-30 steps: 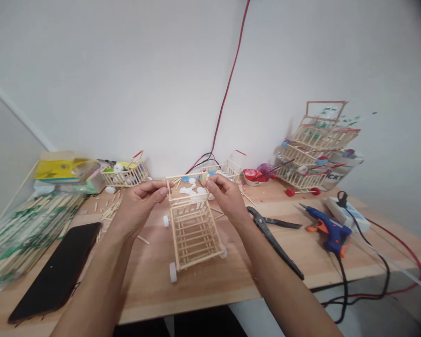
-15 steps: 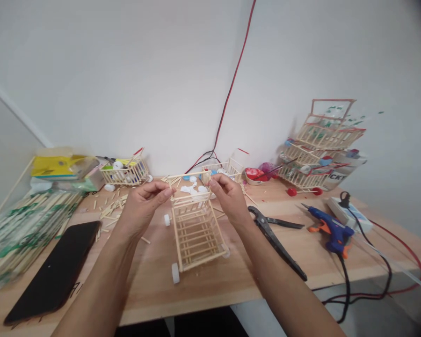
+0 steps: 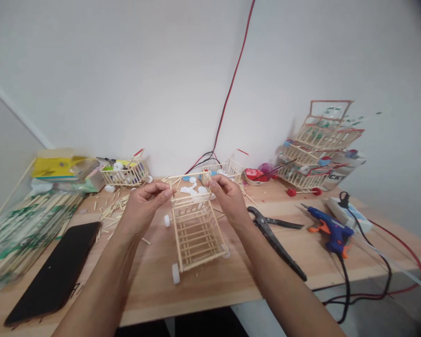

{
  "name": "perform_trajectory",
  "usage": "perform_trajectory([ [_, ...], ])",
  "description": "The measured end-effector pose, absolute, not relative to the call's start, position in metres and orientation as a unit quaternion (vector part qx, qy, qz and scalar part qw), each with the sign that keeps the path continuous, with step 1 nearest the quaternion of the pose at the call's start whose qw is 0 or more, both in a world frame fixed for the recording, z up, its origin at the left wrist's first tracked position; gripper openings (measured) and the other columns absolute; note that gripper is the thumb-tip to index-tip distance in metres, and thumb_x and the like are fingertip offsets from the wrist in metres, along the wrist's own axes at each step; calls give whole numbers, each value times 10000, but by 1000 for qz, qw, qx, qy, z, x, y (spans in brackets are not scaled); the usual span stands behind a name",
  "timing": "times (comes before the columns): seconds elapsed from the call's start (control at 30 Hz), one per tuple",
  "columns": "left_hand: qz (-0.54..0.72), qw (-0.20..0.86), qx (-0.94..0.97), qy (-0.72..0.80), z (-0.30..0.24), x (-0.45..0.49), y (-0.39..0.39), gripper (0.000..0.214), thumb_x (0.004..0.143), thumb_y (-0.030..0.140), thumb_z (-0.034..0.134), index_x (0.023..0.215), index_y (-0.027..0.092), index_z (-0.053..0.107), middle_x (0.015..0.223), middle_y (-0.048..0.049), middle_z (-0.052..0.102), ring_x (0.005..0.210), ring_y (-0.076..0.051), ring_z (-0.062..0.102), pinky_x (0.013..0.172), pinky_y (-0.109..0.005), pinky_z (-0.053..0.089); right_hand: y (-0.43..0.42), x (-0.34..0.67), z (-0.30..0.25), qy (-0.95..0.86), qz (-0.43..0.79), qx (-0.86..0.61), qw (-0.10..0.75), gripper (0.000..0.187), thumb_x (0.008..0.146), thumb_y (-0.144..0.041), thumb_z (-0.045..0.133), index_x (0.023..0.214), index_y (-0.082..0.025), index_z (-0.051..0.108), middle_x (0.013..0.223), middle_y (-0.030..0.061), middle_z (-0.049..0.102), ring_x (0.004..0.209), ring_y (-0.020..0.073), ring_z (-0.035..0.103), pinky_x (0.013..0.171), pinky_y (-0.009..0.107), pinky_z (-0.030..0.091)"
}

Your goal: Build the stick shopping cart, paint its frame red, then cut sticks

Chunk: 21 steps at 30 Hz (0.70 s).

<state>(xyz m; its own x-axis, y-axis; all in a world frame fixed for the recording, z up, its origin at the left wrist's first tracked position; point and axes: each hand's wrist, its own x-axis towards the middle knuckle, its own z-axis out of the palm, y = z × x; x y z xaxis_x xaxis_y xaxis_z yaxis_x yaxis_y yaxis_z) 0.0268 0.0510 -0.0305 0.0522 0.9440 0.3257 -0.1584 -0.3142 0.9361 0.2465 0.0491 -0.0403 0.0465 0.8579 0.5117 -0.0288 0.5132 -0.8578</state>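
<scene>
A small cart of thin wooden sticks (image 3: 198, 256) with white wheels stands on the wooden table in front of me. Its raised handle frame is at the far end. My left hand (image 3: 145, 201) pinches the left upright of that frame between thumb and fingertips. On the opposite side, my right hand (image 3: 228, 194) pinches the right upright in the same way. One white wheel (image 3: 176, 273) shows at the near left corner. White bottle caps and scraps (image 3: 192, 189) lie just behind the handle.
Pliers (image 3: 270, 234) and a blue glue gun (image 3: 331, 229) with its cable lie to the right, beside a power strip (image 3: 351, 214). Finished stick carts (image 3: 312, 154) are stacked behind. At left are a black phone (image 3: 54, 271), bagged sticks (image 3: 24, 234) and cut stick pieces (image 3: 114, 209).
</scene>
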Motion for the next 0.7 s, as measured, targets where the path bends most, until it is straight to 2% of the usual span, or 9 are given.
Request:
perform_trajectory([
  [0.7, 591, 449, 567, 358, -30, 27, 50, 175, 677, 345, 845, 696, 200, 749, 730, -5, 681, 748, -139, 590, 762, -255, 467, 47, 246, -39, -588, 354, -362, 632, 318, 847, -528, 649, 790, -216, 631, 787, -1, 622, 787, 162, 561, 737, 278, 440],
])
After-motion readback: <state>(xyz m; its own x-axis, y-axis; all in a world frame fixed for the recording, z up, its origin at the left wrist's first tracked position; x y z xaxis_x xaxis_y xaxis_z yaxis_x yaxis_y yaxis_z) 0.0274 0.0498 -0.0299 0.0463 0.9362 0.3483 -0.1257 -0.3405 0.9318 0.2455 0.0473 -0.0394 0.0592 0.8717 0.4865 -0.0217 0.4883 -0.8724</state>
